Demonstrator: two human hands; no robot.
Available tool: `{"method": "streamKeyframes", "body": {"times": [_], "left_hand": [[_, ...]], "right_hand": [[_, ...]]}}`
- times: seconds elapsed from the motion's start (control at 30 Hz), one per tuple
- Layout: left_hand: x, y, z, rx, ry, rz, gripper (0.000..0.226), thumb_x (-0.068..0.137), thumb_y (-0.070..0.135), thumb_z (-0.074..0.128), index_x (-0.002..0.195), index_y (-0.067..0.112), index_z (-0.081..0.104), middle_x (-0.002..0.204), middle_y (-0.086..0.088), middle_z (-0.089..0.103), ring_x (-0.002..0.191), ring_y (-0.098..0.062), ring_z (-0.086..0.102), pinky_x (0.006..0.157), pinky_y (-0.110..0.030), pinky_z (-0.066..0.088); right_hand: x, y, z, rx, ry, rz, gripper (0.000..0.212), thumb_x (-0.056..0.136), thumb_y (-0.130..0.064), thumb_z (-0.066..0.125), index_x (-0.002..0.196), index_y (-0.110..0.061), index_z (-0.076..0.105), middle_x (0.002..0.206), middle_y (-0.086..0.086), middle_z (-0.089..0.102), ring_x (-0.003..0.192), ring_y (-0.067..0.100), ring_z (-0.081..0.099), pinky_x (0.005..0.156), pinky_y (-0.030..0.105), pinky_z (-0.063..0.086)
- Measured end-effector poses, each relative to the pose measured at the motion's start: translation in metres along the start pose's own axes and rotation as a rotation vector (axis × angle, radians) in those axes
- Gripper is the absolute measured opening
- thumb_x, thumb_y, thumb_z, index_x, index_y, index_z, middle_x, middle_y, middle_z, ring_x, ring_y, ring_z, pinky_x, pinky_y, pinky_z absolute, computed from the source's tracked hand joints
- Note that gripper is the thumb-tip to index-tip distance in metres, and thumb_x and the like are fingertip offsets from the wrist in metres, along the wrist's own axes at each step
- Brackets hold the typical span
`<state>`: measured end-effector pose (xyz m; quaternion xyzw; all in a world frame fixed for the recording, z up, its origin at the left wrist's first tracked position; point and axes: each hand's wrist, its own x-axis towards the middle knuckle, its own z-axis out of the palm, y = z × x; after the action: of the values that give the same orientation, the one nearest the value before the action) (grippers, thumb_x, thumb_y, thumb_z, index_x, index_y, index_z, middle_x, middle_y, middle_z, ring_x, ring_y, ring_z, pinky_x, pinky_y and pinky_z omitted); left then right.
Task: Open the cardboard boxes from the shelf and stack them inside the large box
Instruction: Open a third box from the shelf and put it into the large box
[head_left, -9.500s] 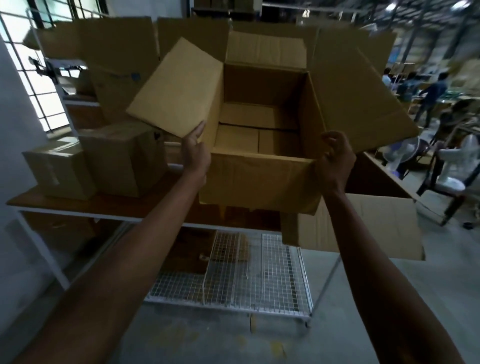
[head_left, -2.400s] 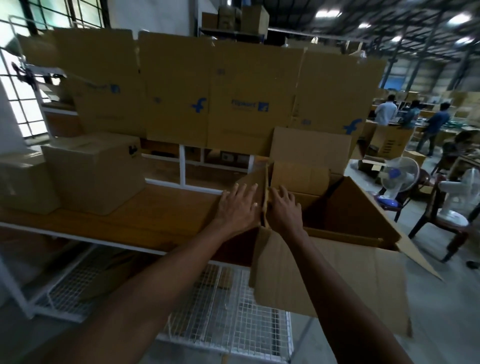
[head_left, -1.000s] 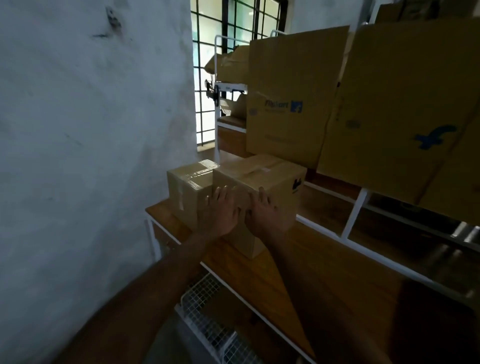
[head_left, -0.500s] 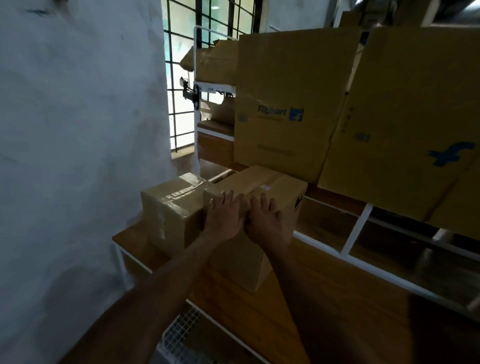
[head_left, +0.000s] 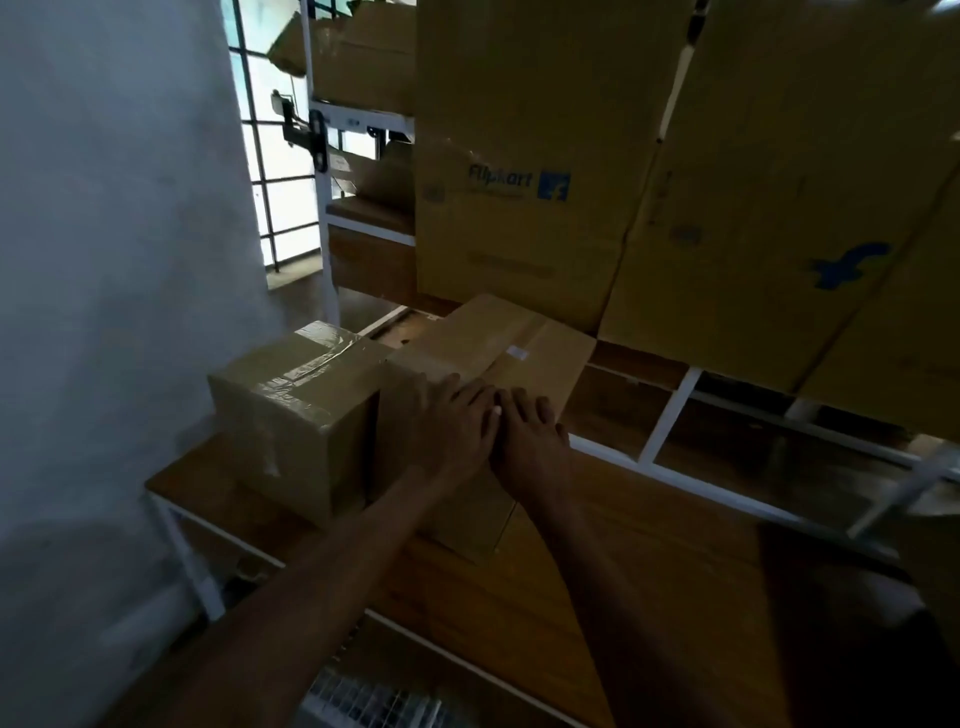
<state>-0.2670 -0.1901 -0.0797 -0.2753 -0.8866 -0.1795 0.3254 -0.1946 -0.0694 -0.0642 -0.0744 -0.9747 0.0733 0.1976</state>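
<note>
Honestly this one's barely started: the brown box on the wooden shelf is shut, with a tape strip running along its top. Nothing's opened yet, and the large box it's meant to go in isn't in view. Left hand and right hand lie flat side by side on its top, fingers straight, gripping nothing. It sits toward the shelf's left end, right against a glossier taped box. Plain, square-edged, looks undented.
</note>
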Motion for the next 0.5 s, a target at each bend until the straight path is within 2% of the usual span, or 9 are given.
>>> {"method": "streamKeyframes", "body": {"times": [0.1,0.17,0.27,0.37,0.5], "left_hand": [[0.004,0.005,-0.001,-0.007,0.008,0.033,0.039,0.104,0.045,0.043,0.127,0.027,0.069,0.136,0.006,0.065,0.132,-0.024,0.051,0.116,-0.063,0.023],[0.004,0.009,-0.005,-0.011,-0.001,0.013,0.041,0.103,0.048,0.044,0.129,0.026,0.067,0.140,0.003,0.063,0.135,-0.026,0.048,0.115,-0.064,0.025],[0.006,0.009,-0.014,0.047,-0.044,-0.053,0.049,0.101,0.054,0.042,0.138,0.028,0.062,0.148,-0.002,0.056,0.142,-0.028,0.042,0.117,-0.063,0.024],[0.017,0.008,-0.025,0.102,-0.047,-0.108,0.056,0.098,0.060,0.041,0.136,0.027,0.064,0.150,-0.007,0.053,0.144,-0.031,0.039,0.117,-0.062,0.023],[0.031,0.021,-0.031,0.068,-0.032,-0.247,0.062,0.087,0.065,0.051,0.135,0.029,0.063,0.158,-0.009,0.043,0.148,-0.035,0.033,0.116,-0.063,0.023]], "right_hand": [[-0.007,0.006,-0.005,-0.001,0.008,0.002,0.054,0.106,-0.045,0.037,0.156,-0.025,0.029,0.161,0.004,0.032,0.148,0.035,0.028,0.109,0.058,0.036],[-0.011,0.012,-0.007,0.013,-0.002,-0.002,0.058,0.104,-0.047,0.041,0.156,-0.026,0.028,0.162,0.003,0.031,0.148,0.034,0.027,0.109,0.057,0.038],[-0.017,0.024,-0.008,0.039,-0.034,0.019,0.063,0.103,-0.050,0.045,0.158,-0.028,0.024,0.166,0.002,0.023,0.152,0.033,0.020,0.111,0.061,0.036],[-0.027,0.039,-0.011,0.057,-0.045,0.034,0.066,0.103,-0.050,0.045,0.159,-0.030,0.017,0.168,0.002,0.017,0.154,0.033,0.014,0.114,0.063,0.033],[-0.045,0.061,-0.016,0.095,-0.025,0.058,0.068,0.104,-0.050,0.043,0.161,-0.032,0.011,0.169,0.001,0.015,0.155,0.032,0.012,0.114,0.062,0.031]]}}
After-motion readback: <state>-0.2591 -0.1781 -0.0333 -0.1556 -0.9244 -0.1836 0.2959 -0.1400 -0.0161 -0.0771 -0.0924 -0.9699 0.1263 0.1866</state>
